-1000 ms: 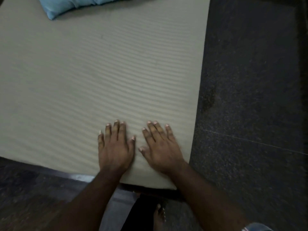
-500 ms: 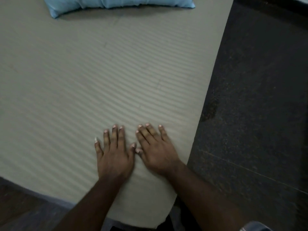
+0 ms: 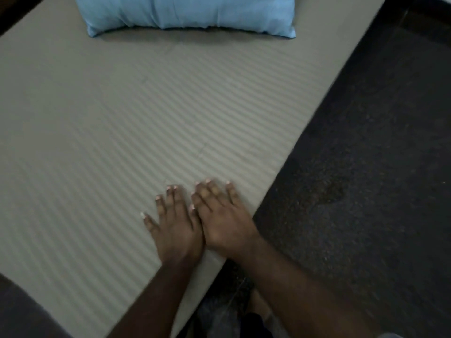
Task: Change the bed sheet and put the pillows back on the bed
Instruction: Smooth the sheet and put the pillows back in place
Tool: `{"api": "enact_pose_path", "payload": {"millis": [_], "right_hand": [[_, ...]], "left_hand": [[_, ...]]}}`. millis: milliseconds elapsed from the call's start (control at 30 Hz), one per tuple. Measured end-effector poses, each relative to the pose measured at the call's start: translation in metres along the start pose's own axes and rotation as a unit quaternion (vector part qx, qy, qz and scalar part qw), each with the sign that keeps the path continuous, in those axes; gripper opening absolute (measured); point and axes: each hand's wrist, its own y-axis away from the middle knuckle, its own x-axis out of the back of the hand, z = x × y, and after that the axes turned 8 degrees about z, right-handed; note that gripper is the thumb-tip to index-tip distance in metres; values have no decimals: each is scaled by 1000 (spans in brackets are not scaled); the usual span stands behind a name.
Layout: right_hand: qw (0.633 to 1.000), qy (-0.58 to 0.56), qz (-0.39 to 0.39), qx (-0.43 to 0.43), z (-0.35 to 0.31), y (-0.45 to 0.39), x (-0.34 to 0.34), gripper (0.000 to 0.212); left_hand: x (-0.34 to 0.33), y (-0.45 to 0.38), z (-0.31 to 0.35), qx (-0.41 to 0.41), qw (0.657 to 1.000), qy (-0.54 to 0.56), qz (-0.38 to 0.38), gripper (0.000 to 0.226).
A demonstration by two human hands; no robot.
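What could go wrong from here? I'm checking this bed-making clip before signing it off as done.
1. Both the left hand and right hand press flat on the striped sheet near the bed's corner; pushing outward might drag the sheet off that edge.
2. Only one blue pillow shows at the far end, so any others may still be missing.

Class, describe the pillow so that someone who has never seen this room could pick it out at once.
Start with the bed, covered by a grey-beige striped sheet, beside a dark floor. Look to its far end, away from the two hands pressed flat near the close corner. The pillow lies across it: the only light blue, puffy thing there.
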Motion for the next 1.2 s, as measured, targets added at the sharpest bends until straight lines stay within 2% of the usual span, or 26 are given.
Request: {"api": "enact_pose_path", "payload": {"millis": [67,133,200,267,333,367,433,533,600,667,700,767,867,900,967,1000,1067,1100,1133,1200], "right_hand": [[999,-10,-14,34,17,-5,1,49],[998,26,-43,33,56,-11,7,58],[996,73,-49,-19,103,-20,16,64],[988,103,-45,-107,138,-33,29,66],[976,115,-46,-180,141,-50,34,68],[977,121,-39,-171,129,-58,34,69],[992,110,-16,-59,83,-65,26,67],[994,-2,-43,102,7,-62,3,65],[988,-27,-75,130,-5,-70,-11,67],[988,-4,-71,134,17,-87,-24,68],[989,15,-74,126,37,-99,-26,69],[993,63,-71,73,85,-124,-22,71],[983,144,-90,-72,161,-161,-4,80],[976,151,-90,-132,176,-173,4,84],[965,149,-58,-206,178,-195,10,86],[971,150,-36,-182,162,-203,9,80],[991,124,11,-41,106,-206,-10,69],[996,83,0,37,73,-204,-23,67],[994,38,-30,99,40,-203,-33,67],[981,-14,-78,176,3,-214,-49,67]], "left_hand": [[-1,7,12,6,1000,23,-5,73],[4,7,5,-6,999,45,-17,74],[12,4,-14,-12,999,38,-13,76],[21,-3,-39,22,1000,16,3,78],[28,-10,-63,69,998,-5,8,79],[30,-13,-73,87,996,-13,9,79],[34,-21,-86,109,994,-21,11,80],[32,-35,-92,131,991,-35,3,82],[22,-46,-85,153,987,-52,-3,83],[9,-59,-64,159,984,-76,1,83],[2,-66,-48,138,987,-83,10,81],[-8,-75,-5,45,996,-69,21,77],[-7,-90,40,-101,995,-3,-18,73],[-1,-101,34,-111,994,12,-13,72],[11,-127,-2,-55,998,4,25,70],[16,-139,-30,0,999,-15,41,71],[28,-156,-92,125,990,-46,56,72],[35,-162,-112,168,984,-46,47,74],[39,-170,-120,191,980,-42,31,76],[30,-192,-104,175,984,-42,20,77]]}}
